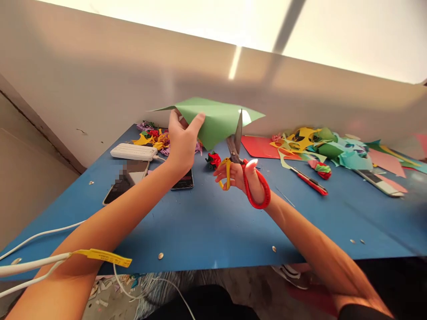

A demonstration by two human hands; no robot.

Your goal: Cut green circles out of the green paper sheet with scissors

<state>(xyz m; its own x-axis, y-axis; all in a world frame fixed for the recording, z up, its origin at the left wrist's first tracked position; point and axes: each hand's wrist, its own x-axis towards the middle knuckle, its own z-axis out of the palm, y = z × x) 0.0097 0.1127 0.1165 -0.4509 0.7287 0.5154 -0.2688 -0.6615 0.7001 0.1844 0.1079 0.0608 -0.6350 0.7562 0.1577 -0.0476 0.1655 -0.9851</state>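
Note:
My left hand (pixel 183 138) pinches a sheet of green paper (pixel 213 113) between thumb and fingers, holding it up above the table. In my right hand (pixel 247 178) is a pair of scissors (pixel 235 146), one handle loop red and the other yellow, with my thumb through the red loop. Their blades are at the right part of the paper, one in front of it; where the other blade runs is partly hidden. Beneath, a red and green crumpled paper flower (pixel 212 160) lies on the table between my hands.
The blue table (pixel 200 231) carries a white power bank (pixel 133 152), a phone (pixel 125 182), and another phone (pixel 184 181) behind my left forearm. Rightward lie a red cutter knife (pixel 310 181), a red sheet (pixel 262 147) and many paper scraps (pixel 347 153). White cables (pixel 36 263) cross my left arm.

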